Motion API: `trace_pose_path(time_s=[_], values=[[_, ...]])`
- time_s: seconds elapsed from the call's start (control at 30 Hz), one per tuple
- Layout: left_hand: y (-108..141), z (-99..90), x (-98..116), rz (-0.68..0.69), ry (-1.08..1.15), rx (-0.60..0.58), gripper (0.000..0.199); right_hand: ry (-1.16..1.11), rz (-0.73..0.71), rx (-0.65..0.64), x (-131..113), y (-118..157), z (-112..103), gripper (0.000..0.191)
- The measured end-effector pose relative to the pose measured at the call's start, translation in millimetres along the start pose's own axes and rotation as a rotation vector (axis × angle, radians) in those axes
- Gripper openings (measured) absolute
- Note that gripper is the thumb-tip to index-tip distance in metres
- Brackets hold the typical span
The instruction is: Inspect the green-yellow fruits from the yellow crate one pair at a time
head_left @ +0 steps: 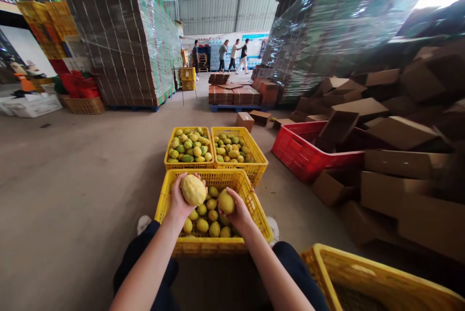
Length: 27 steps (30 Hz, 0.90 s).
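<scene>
My left hand (178, 200) is wrapped round a large, bumpy yellow fruit (193, 190), held above the left part of the near yellow crate (214, 240). A smaller, smoother yellow-green fruit (226, 202) is in my right hand (239, 210), over the right part of the same crate. The two held fruits are apart. Below them, several yellow-green fruits (202, 225) lie in the crate. Behind it stand two more yellow crates side by side, the left one (189, 165) and the right one (258, 169), both holding yellow and green fruits.
At the right are a red crate (301, 156) and a heap of cardboard boxes (395, 180). Another yellow crate (385, 272) stands at the lower right. Wrapped pallet stacks (119, 44) rise behind. Several people (243, 54) are in the far background.
</scene>
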<state>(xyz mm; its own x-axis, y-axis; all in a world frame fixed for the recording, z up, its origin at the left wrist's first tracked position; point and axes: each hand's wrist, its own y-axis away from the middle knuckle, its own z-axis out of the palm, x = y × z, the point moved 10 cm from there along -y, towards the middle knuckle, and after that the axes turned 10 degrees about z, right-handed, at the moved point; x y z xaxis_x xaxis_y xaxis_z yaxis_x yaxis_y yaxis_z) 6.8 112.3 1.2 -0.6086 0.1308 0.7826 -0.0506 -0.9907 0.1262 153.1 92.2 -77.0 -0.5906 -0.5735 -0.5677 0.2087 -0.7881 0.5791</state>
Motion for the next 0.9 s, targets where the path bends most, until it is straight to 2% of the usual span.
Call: trace_pose_path(time_s=[0.1,0.2,0.33,0.47,0.6,0.77,0.9], values=[[-0.6,-2.4,-2.3,-0.020,0.088,0.021,0.035,-0.005,-0.022,0.009,-4.0,2.3,3.7,0.022],[-1.4,-9.5,-11.0,-0.087,0.155,0.079,0.025,0.004,-0.044,0.006,-8.9,1.5,10.1,0.021],[3.8,-17.8,-22.5,-0.190,0.262,0.225,0.017,0.025,-0.007,0.002,-6.3,-5.6,19.8,0.023],[9.5,-22.3,-19.9,-0.174,0.316,0.348,0.013,0.038,0.027,-0.042,-1.0,-7.9,34.3,0.025],[10.2,-23.6,-15.0,-0.148,0.346,0.376,0.015,0.027,0.075,-0.073,3.2,-0.7,42.9,0.024],[14.7,-28.8,-22.9,-0.254,0.330,0.403,0.014,0.042,0.069,-0.076,-0.1,4.3,41.1,0.023],[14.0,-38.3,-29.6,-0.274,0.358,0.429,0.018,0.040,0.039,-0.089,-2.5,1.0,37.8,0.025]])
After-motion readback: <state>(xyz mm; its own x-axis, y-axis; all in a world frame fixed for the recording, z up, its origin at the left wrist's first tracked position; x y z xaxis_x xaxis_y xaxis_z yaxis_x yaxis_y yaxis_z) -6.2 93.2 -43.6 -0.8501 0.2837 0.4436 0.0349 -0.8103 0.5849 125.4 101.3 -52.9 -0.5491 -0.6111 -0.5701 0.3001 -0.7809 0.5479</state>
